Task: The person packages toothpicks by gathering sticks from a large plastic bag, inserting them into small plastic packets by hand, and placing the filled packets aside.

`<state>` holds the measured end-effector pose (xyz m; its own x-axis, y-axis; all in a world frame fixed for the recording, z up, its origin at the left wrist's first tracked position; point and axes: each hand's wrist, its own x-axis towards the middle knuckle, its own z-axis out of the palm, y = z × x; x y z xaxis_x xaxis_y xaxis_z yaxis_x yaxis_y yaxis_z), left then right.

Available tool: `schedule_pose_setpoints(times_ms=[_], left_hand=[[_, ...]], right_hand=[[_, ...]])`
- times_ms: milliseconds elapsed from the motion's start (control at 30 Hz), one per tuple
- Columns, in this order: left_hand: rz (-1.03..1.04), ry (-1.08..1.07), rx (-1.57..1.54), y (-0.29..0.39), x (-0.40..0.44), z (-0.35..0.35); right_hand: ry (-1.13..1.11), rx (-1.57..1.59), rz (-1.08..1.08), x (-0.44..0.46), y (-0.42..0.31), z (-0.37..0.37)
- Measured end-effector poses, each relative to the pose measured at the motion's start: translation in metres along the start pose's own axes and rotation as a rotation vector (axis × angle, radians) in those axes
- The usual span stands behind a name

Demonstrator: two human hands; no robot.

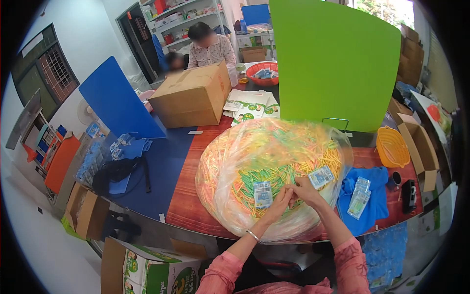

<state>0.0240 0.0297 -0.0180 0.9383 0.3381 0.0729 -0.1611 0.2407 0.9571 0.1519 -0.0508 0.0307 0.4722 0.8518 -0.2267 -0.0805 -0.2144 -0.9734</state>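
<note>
A large clear plastic bag (pixel 220 215) stands open on the table, full of thin sticks (pixel 247 177) in yellow, green, orange and pink. Over the sticks, my left hand (pixel 280 202) and my right hand (pixel 306 192) meet with fingertips pinched together. What lies between the fingers is too small to make out. To the left of my left hand a blue-and-white printed packet (pixel 263 194) rests on the sticks. Another such packet (pixel 320 177) lies just beyond my right hand, near the bag's right side.
Right of the bag, more packets (pixel 360 198) lie on a blue cloth (pixel 374 188), near an orange basket (pixel 392 147). A green divider (pixel 335 63) and a cardboard box (pixel 191 95) stand behind. Two people (pixel 210 49) are across the table. A blue divider (pixel 122 98) stands left.
</note>
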Motion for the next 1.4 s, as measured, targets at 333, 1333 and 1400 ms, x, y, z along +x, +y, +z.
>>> schedule_pose_setpoints(times_ms=[333,1333,1400], left_hand=[[-0.044,0.170,0.474,-0.014,0.001,-0.002],[-0.291,0.137,-0.467,0.025,-0.011,-0.003],[-0.304,0.130,-0.486,0.021,-0.011,-0.005]], right_hand=[[0.264,-0.256,-0.185,0.000,0.017,-0.004],[-0.234,-0.851,-0.697,-0.044,-0.016,0.004],[-0.201,-0.830,-0.720,-0.035,-0.005,0.003]])
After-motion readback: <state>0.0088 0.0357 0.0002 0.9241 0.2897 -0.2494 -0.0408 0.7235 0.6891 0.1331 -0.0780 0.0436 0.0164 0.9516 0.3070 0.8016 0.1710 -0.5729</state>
